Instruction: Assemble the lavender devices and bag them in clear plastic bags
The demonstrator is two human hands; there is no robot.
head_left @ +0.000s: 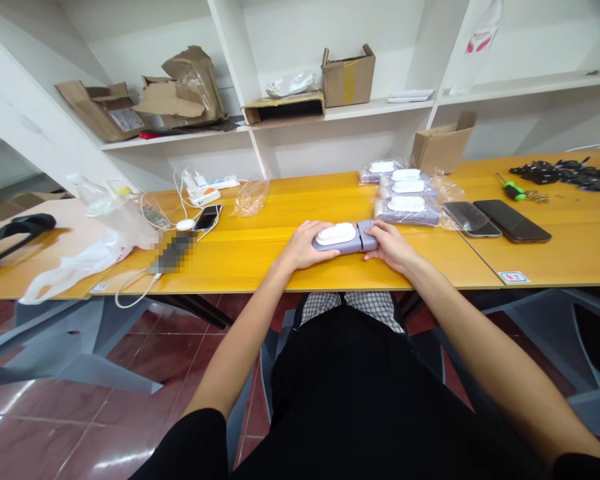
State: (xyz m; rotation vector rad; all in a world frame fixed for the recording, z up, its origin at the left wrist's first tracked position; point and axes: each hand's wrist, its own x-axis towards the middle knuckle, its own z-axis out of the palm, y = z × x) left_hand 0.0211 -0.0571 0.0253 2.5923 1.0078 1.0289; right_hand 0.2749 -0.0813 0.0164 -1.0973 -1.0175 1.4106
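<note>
Above the table's front edge, both hands hold a long lavender case (351, 246) with a raised white oval piece on top. My left hand (305, 248) is wrapped round its left end, thumb along the near side. At the other end my right hand (387, 244) grips a lavender end section (367, 235), and a dark seam separates this section from the main body. Several similar lavender cases (407, 212) with white ovals, wrapped in clear plastic, lie just beyond my right hand.
Two dark phones (513, 221) and a green-black screwdriver (514, 190) lie to the right, before a pile of black parts (555, 172). Leftward are a power strip (205, 195), cables, a plastic jug (115, 213) and a white bag (75, 270). Cardboard boxes (349, 81) fill shelves behind.
</note>
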